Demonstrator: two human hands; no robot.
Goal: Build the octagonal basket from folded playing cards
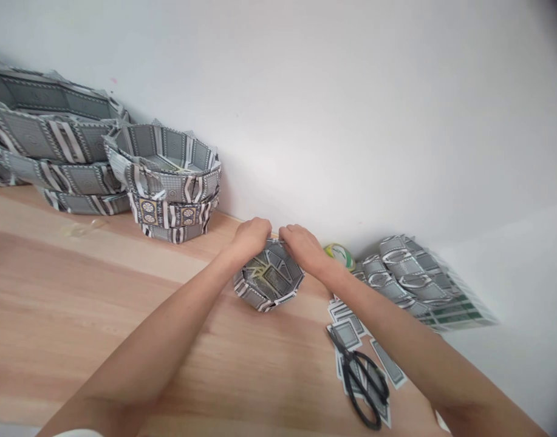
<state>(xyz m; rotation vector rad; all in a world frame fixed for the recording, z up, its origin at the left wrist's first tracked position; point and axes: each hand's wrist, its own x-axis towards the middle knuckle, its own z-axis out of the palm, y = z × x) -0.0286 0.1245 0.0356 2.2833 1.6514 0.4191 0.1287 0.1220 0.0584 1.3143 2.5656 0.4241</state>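
Note:
A small many-sided basket (271, 279) made of folded grey playing cards stands on the wooden table (205, 352), its open top towards me and yellowish tape inside. My left hand (254, 235) grips its far rim at the left, fingers curled over the edge. Beside it, my right hand (302, 244) holds the same far rim at the right, its fingers closed. The fingertips of both hands are partly hidden behind the rim. To the right lie black-handled scissors (358, 373) on loose playing cards (346, 332).
Larger card baskets (169, 176) (68, 133) stand at the left against the white wall (305, 109). A roll of tape (339, 256) and folded card strips (403, 273) lie beyond my right forearm. A clear loop of tape (84, 228) lies at the left.

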